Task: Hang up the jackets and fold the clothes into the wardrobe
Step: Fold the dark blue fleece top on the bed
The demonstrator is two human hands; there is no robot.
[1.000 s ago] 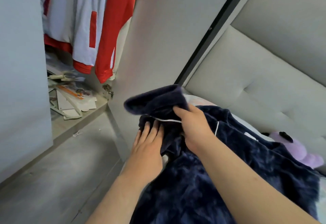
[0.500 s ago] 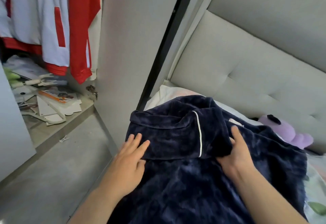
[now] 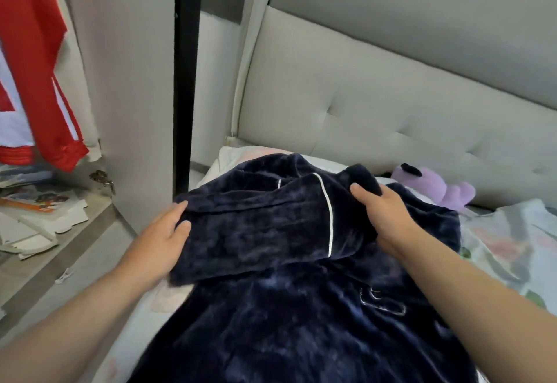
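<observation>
Navy garment (image 3: 271, 232), right hand (image 3: 388, 217) half-buried

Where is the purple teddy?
Head view, right side: the purple plush toy lies on the bed by the padded headboard, just behind the navy top.

Both forearms are bare and reach forward from the lower frame corners. Left hand (image 3: 159, 241) is turned palm inward, thumb and fingers curled round the left edge of a navy garment (image 3: 256, 232). Right hand (image 3: 385, 217) grips its right edge, thumb on top, fingers hidden beneath.
</observation>
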